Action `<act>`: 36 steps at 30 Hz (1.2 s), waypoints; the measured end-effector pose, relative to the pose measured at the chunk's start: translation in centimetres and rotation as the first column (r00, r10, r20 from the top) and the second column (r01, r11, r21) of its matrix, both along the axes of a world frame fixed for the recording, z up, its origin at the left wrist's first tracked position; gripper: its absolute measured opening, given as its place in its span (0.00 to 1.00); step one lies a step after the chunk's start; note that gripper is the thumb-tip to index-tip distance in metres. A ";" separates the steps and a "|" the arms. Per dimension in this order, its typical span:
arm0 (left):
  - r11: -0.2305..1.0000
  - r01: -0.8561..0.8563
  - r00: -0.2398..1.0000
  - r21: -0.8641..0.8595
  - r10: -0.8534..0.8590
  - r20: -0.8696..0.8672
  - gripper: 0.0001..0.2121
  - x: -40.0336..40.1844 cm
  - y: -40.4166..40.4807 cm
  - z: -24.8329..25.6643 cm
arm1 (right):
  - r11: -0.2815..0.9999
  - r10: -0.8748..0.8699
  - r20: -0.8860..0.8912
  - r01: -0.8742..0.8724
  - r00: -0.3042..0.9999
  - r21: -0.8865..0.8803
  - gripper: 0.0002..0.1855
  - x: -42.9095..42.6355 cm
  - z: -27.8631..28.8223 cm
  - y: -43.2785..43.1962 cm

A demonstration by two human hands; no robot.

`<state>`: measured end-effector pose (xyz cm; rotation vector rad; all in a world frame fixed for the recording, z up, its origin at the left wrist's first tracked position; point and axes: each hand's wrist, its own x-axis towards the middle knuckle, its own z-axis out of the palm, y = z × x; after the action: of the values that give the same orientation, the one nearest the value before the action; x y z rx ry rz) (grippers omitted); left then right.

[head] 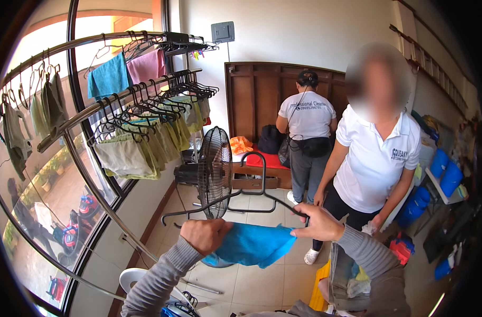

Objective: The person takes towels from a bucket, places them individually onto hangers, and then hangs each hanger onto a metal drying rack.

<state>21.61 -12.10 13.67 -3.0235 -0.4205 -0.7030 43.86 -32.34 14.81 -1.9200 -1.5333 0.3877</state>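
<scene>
A bright blue cloth (256,243) is stretched between my two hands, low in the centre of the head view. My left hand (207,234) is closed around its left end, just under the left arm of a black plastic clothes hanger (233,196). My right hand (318,222) pinches the right corner of the cloth and holds the hanger's right end with its fingers. The hanger's hook points up. Whether the cloth touches the hanger's lower bar cannot be told.
At left, metal racks (118,97) carry black hangers and cloths. A pedestal fan (215,170) stands behind the hanger. One person (377,158) faces me at right; another (308,115) stands turned away by a wooden bench. A white chair (134,279) is at lower left.
</scene>
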 end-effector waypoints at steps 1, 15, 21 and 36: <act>0.988 -0.151 0.980 -0.031 0.145 -0.134 0.13 0.1 -0.1 0.3 | 0.999 0.042 0.001 -0.042 0.999 -0.004 0.21 -0.3 0.1 0.2; 0.970 0.162 0.983 -0.179 -0.174 -0.050 0.13 -3.9 1.0 -0.4 | 0.998 0.069 0.083 -0.068 0.994 -0.019 0.10 -2.5 0.3 2.5; 0.974 0.059 0.995 -0.220 -0.074 -0.060 0.10 -4.8 0.8 -0.7 | 0.975 0.176 0.191 -0.197 0.966 0.098 0.09 -3.6 0.0 2.4; 0.961 -0.101 0.994 -0.257 0.110 0.018 0.09 -5.0 0.2 -2.4 | 1.000 0.007 0.351 -0.008 0.936 0.002 0.11 -3.6 -1.5 3.7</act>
<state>16.57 -11.92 11.30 -3.1984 -0.7216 -0.7440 40.24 -28.59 13.27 -2.0626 -1.7622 0.0413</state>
